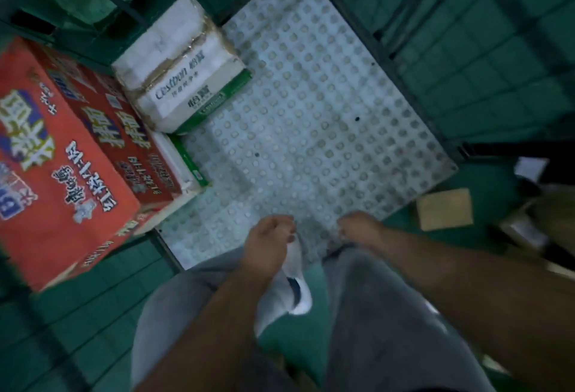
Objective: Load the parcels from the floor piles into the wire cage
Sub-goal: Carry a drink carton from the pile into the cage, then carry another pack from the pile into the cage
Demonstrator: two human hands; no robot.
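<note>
Both hands hang low over the near edge of the cage plate, set apart from one another. The left hand has its fingers curled downward just above something white, perhaps a shoe. The picture is too blurred to tell whether it grips anything. The right hand also shows bent knuckles, and I cannot tell whether it holds anything either.

Far to the left, well away from the hands, a big red carton with printed lettering stands tilted toward the viewer, resting on a flat green-and-white box. Just beside it, further back, a white parcel bound with brown tape sits on another green-edged box, hard against the back bars of the wire cage. The studded grey plate that forms the cage bottom spreads bare from these boxes to the right-hand bars.

Outside the cage, to the right of the right hand, a small brown parcel lies on the green floor, with other blurred parcels behind it.
</note>
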